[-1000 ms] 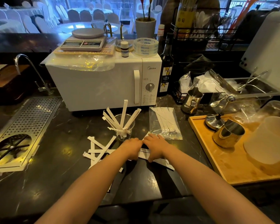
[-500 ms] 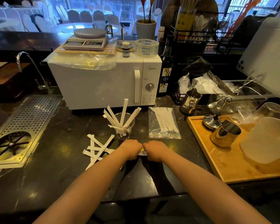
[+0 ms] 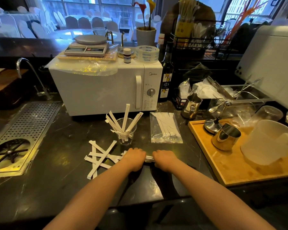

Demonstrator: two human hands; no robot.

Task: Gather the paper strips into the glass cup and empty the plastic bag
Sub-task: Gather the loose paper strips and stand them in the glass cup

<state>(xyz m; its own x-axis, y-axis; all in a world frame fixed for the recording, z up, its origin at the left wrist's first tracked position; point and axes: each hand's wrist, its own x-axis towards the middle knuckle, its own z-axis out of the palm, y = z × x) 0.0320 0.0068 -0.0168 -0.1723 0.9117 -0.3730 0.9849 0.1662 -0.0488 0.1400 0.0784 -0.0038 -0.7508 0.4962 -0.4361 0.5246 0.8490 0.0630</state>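
Observation:
A glass cup [image 3: 125, 137] stands on the dark counter before the microwave, with several white paper strips [image 3: 125, 118] fanned out of it. More loose strips [image 3: 101, 154] lie crossed on the counter to its lower left. A clear plastic bag [image 3: 165, 127] with strips inside lies flat to the cup's right. My left hand [image 3: 135, 158] and my right hand [image 3: 163, 159] sit side by side just below the cup, both closed around a small bundle of strips [image 3: 149, 158] that shows between them.
A white microwave [image 3: 105, 92] stands behind the cup, with a dark bottle [image 3: 165, 77] at its right. A wooden tray [image 3: 226, 171] holding steel jugs and a white container lies to the right. A perforated metal drain grate [image 3: 22, 131] and tap are on the left.
Both hands have closed on strips that lay flat on the counter and drawn them into a bundle held between them. The cup and bag have not moved.

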